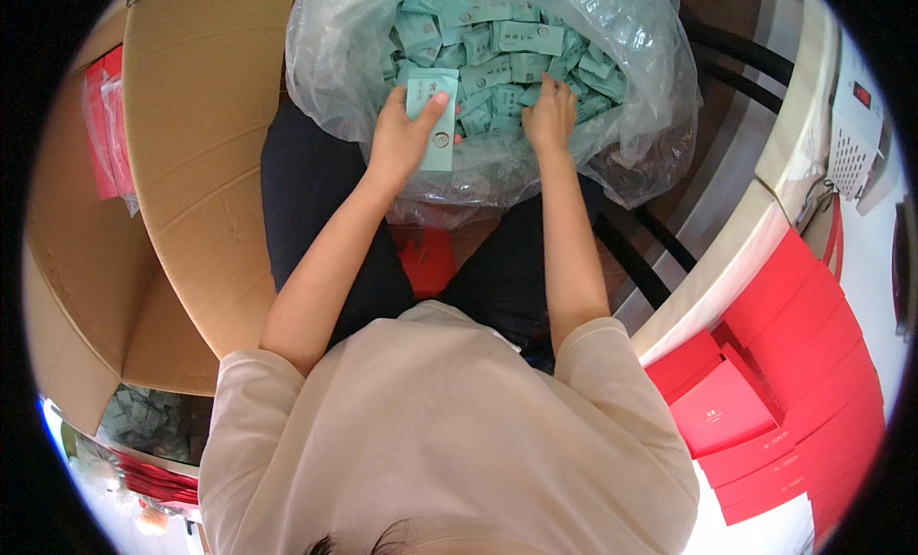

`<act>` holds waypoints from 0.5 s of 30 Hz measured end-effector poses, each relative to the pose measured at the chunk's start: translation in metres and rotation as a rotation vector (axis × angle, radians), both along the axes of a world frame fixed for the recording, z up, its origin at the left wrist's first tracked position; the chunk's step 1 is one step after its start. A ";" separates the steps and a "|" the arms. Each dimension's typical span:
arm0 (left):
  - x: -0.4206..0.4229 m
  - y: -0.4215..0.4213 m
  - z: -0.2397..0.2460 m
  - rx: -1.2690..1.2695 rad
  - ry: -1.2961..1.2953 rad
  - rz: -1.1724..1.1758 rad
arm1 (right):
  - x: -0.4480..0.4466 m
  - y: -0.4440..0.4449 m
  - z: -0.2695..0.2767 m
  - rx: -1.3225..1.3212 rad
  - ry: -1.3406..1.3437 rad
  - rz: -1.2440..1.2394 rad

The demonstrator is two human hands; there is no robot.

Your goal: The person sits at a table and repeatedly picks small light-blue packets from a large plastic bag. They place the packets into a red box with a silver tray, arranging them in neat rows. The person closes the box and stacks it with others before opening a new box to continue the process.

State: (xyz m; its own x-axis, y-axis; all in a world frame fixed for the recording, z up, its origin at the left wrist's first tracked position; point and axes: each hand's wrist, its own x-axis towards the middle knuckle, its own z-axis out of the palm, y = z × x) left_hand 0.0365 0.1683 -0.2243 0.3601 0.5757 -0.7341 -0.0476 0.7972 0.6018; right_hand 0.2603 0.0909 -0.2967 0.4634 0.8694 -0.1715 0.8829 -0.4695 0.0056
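In my left hand (405, 135) is a flat pale-green packet (437, 153), held upright with the thumb across its front. It bears dark writing and a round emblem; whether more packets lie behind it I cannot tell. A large clear plastic bag (330, 60) stands open before me, filled with loose small green packets (527, 37). My right hand (552, 117) reaches over its near right side, with bent fingertips down among the packets. Those fingertips are partly hidden, so a grip on a packet cannot be made out.
On my left stands an open cardboard box (201, 139), with red packages in clear wrap (107, 125) inside. To the right, a pale-edged table (717, 268) carries overlapping red boxes (803, 340) and a white device with a red switch (857, 117). Black bars (638, 261) run beneath its edge.
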 end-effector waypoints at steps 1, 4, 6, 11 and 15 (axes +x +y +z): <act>0.000 0.000 0.001 0.000 -0.005 -0.015 | 0.014 -0.012 -0.013 -0.042 -0.014 0.025; 0.001 0.000 0.001 0.010 -0.005 -0.031 | 0.044 -0.033 -0.033 -0.009 0.035 0.063; 0.002 -0.003 -0.004 0.014 0.005 -0.010 | 0.040 -0.028 -0.027 0.130 0.081 -0.096; -0.001 -0.011 -0.028 0.144 0.151 -0.008 | 0.012 -0.022 0.028 0.504 0.657 -0.549; -0.001 -0.013 -0.008 0.319 0.234 -0.061 | -0.039 -0.030 0.098 0.649 1.121 -0.674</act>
State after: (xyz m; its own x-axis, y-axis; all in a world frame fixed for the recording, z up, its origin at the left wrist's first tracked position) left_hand 0.0355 0.1549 -0.2321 0.2446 0.7708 -0.5882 0.1618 0.5657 0.8086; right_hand 0.2212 0.0605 -0.1991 0.6956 0.6097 -0.3801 -0.1023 -0.4396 -0.8924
